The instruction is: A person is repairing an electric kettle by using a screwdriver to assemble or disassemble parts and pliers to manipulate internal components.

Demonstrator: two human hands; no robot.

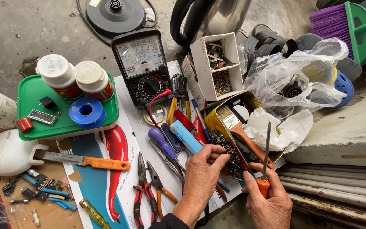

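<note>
Yellow tin point(212, 123) w/ screws point(227, 150) lies just ahead of both hands, tilted, long axis running up-left to down-right. Left hand point(202, 169) nearer: fingertips in the screw pile, pinching, can't tell what. Right hand point(270, 199) clenched on screwdriver point(264, 169), shaft upright, beside the tin's near right edge.

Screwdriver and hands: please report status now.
Right hand grips orange-handled screwdriver, tip up. Left hand fingers in screw pile. Paintbrush lies alongside.
</note>
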